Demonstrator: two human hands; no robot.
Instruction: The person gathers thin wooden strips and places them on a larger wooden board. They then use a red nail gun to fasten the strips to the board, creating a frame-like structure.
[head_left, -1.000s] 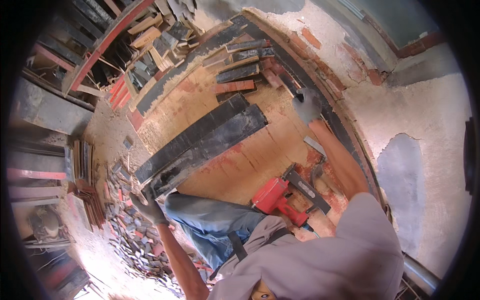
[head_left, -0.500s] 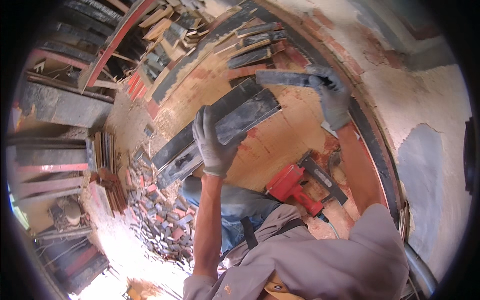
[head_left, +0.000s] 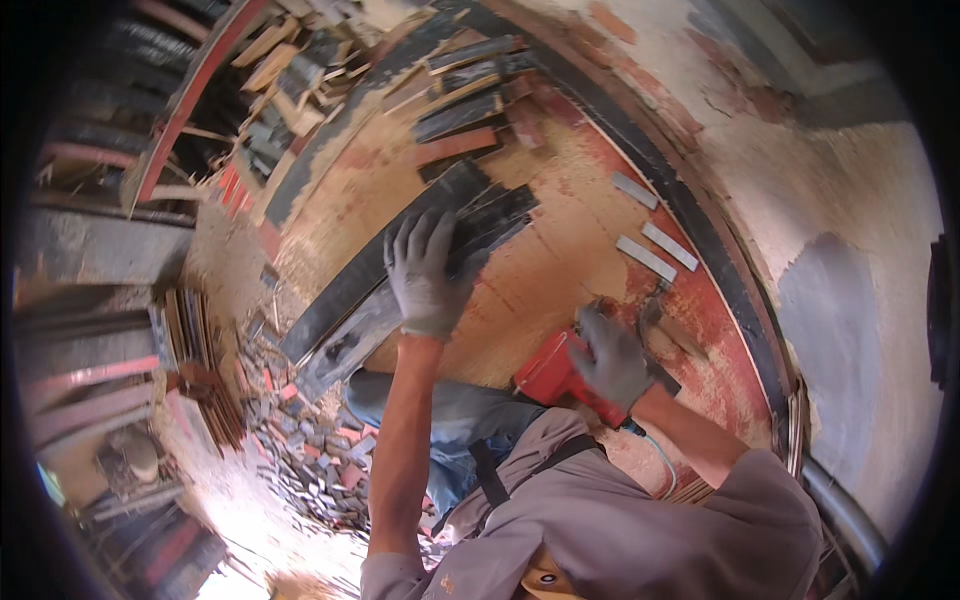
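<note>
My left hand (head_left: 428,275), in a grey glove, lies with fingers spread over two long dark boards (head_left: 345,305) placed side by side at a slant. A shorter dark piece (head_left: 500,215) rests across their far end. My right hand (head_left: 612,365), gloved too, is over a red nail gun (head_left: 545,372) lying to the right of my knee. Its fingers are smeared and partly hide the tool, so I cannot tell whether they grip it. A thin teal hose (head_left: 660,455) runs from the gun's handle end.
Dark and red offcuts (head_left: 460,110) lie beyond the boards. Pale grey strips (head_left: 645,258) rest near the curved dark edge (head_left: 735,280) on the right. Many small wood blocks (head_left: 320,445) litter the lower left; stacked planks (head_left: 195,350) stand at left.
My right hand has let go of the short dark piece and moved back toward me to the nail gun. The piece now lies across the boards' far end. My left hand stays on the boards.
</note>
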